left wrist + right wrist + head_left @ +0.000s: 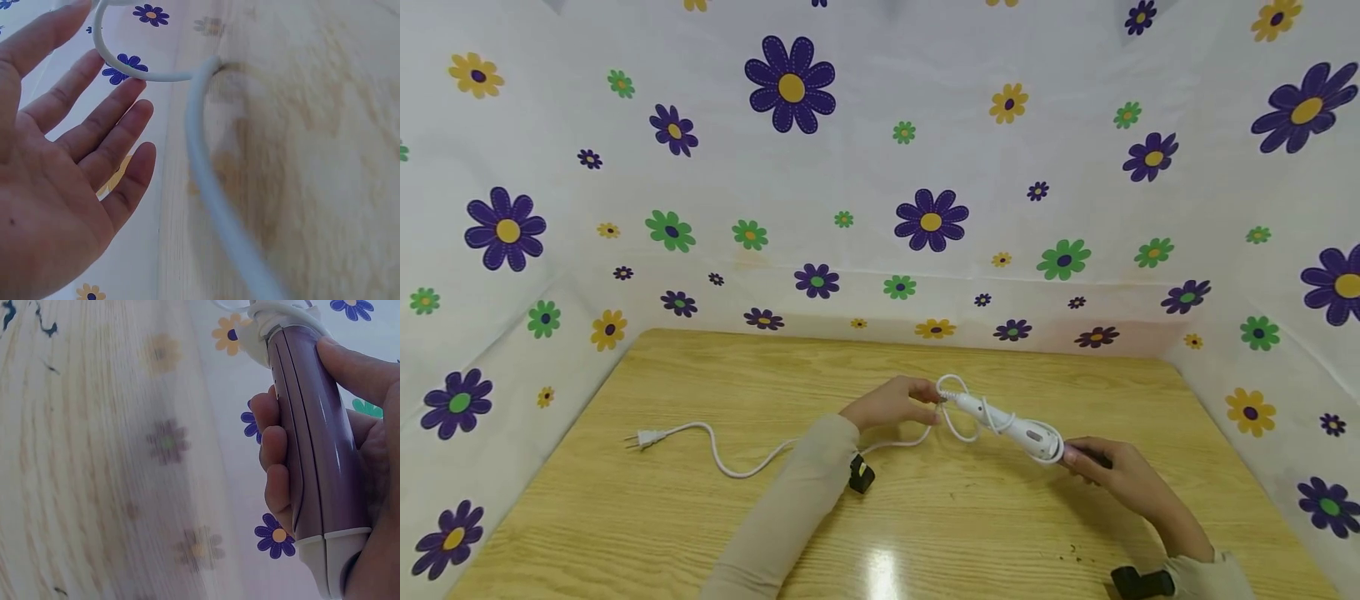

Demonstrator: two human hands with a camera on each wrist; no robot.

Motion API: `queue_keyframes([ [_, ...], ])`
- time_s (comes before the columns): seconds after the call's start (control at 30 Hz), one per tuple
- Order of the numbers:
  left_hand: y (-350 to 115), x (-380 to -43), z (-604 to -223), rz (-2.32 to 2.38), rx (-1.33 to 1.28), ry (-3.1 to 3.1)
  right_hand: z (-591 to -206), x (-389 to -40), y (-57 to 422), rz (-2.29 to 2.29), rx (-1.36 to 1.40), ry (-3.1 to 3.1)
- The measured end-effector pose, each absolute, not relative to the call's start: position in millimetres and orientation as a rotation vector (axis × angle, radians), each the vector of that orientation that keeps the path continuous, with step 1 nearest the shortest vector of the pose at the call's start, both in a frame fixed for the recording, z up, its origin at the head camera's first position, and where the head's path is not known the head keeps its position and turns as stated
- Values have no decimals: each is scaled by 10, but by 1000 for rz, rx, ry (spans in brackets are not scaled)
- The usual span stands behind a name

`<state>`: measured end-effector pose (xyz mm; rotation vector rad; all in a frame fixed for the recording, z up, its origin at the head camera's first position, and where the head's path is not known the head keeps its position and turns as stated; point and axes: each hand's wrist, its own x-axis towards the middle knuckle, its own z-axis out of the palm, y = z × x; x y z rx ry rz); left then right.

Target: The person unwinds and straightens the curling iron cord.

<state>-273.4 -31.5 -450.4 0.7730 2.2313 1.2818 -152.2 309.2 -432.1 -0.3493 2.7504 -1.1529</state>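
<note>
A white and purple hair straightener (1015, 429) is held tilted over the table, part of its white cord looped around the handle. My right hand (1123, 479) grips its purple barrel (315, 425), fingers wrapped round one side and thumb lying along the other. At the cord end of the handle is my left hand (891, 402), thumb and fingers apart. The left wrist view shows this hand's palm with fingers spread, fingertips beside the cord (206, 150). A free length of cord passes behind the left forearm to a two-pin plug (647, 437) on the table's left.
The wooden table (970, 533) is enclosed at the back and sides by a white cloth (850, 167) printed with flowers. Small dark marks (1072, 553) show on the tabletop near the right forearm. Black straps (861, 473) sit at both wrists.
</note>
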Motion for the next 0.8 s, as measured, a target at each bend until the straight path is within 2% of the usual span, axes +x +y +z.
queue_keyframes([
  [0.27,-343,-2723,-4539,1326,751,2193,-4334,-1525,3084,-1176,-380,2728],
  [0.6,-430,-2707,-4545,1252,867,2152,-4329,-1515,3079,-1197,-402,2725],
  [0.8,-479,-2703,-4544,1279,828,2179,-4342,-1510,3061,-1201,-409,2689],
])
